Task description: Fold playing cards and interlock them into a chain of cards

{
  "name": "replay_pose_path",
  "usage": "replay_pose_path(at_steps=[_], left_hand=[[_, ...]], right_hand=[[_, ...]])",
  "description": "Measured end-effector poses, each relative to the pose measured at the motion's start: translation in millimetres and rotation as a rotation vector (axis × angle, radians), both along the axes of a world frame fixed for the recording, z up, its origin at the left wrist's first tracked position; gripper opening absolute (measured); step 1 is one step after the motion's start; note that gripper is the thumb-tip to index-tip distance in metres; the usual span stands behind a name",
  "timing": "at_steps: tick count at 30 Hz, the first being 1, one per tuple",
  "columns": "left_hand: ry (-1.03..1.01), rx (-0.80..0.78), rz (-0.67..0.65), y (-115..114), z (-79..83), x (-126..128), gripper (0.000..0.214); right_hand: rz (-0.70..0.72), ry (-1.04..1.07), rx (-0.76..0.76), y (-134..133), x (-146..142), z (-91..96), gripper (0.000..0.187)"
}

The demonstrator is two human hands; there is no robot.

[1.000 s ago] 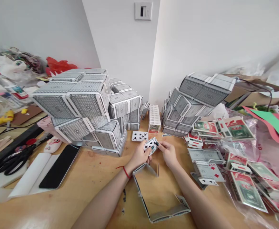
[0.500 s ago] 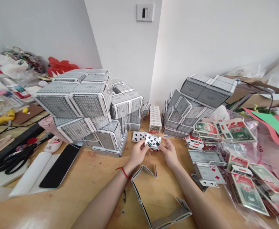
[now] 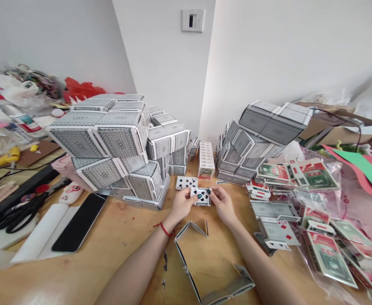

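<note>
Between my two hands is a playing card of spades (image 3: 202,198), face up, with a strip of patterned card back showing along its lower edge. My left hand (image 3: 183,204) pinches its left side, thumb on the face. My right hand (image 3: 221,203) grips the upper right corner, thumb on top. Just behind lies another spades card (image 3: 186,182) flat on the table. Closer to me, between my forearms, stands a bent frame of joined cards (image 3: 188,273), open on one side. A stack of card boxes (image 3: 206,159) is beyond my hands.
Tall stacks of blocks made from cards stand on the left (image 3: 109,135) and right (image 3: 252,142). At left are a phone (image 3: 79,222), scissors (image 3: 27,209) and a yellow glue gun (image 3: 4,159). Opened card boxes (image 3: 330,258) and folded cards (image 3: 276,228) lie at right.
The held card has turned level and come slightly lower, and my right thumb has shifted to its upper edge. My view has tilted up slightly.
</note>
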State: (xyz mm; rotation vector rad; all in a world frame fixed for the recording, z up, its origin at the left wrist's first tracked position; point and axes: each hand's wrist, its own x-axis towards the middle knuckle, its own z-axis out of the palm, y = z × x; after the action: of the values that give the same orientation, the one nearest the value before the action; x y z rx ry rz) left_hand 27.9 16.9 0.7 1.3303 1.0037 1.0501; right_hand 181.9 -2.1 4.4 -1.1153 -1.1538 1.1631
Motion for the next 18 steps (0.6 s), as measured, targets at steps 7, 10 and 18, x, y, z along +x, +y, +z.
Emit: replay_pose_path(at_steps=[7, 10, 18], left_hand=[[0.06, 0.03, -0.013, -1, -0.9, 1, 0.017], [0.127, 0.107, 0.064, -3, 0.6, 2, 0.018], [0.202, 0.186, 0.091, -7, 7.6, 5, 0.023]], right_hand=[[0.012, -0.053, -0.086, 1, 5, -1.6, 0.032], [0.031, -0.054, -0.099, 1, 5, -1.1, 0.028], [0.242, 0.011, -0.179, -6, -7, 9.8, 0.028]])
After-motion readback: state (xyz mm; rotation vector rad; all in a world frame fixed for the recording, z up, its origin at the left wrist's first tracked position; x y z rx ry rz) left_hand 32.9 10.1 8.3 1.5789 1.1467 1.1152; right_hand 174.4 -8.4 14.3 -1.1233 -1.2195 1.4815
